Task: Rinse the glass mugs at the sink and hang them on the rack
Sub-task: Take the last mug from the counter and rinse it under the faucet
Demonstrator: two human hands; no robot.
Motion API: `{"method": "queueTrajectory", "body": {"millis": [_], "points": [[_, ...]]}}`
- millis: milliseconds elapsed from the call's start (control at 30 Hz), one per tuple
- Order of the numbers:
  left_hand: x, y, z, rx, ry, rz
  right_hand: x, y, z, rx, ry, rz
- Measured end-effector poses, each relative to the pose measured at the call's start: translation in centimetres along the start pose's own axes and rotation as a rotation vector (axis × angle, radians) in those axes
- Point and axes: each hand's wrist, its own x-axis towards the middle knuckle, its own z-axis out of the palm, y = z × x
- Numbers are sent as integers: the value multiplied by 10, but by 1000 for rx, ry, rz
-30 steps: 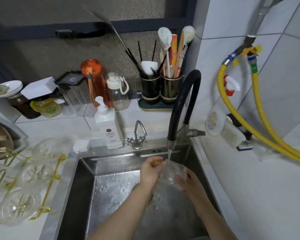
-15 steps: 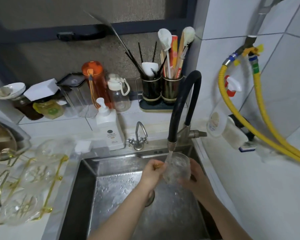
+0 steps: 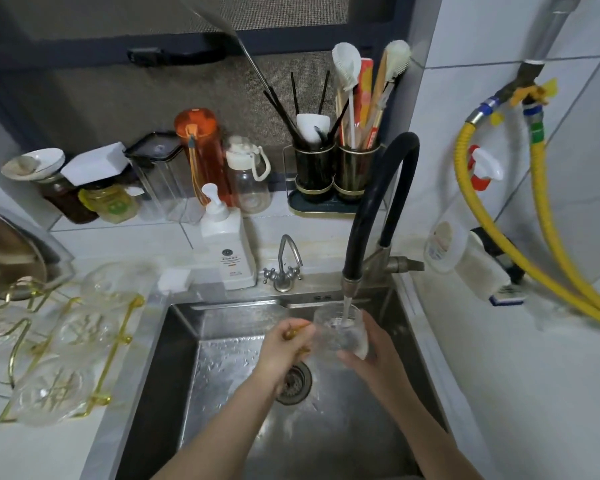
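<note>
Under the running tap [image 3: 352, 289], both hands [image 3: 329, 351] hold a glass mug [image 3: 340, 332].

Your left hand [image 3: 284, 344] pinches with curled fingers; your right hand [image 3: 371, 355] cups from the side, both forearms extended forward, converging

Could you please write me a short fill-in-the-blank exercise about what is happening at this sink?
1. Water from the black faucet runs into the glass ____.
2. The left hand grips the mug's ____ handle.
3. The right hand holds the mug above the steel ____.
4. The gold rack lies to the ____ of the sink.

Missing words: mug; gold; sink; left
</note>
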Motion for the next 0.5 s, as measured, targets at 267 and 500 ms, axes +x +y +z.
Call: {"method": "queueTrajectory", "body": {"millis": [267,500], "points": [[4,-3,11,51,10,-13,0,16,-1,-70,20,32],[13,-3,20,199,107,70,0,16,3,-112,83,9]]}}
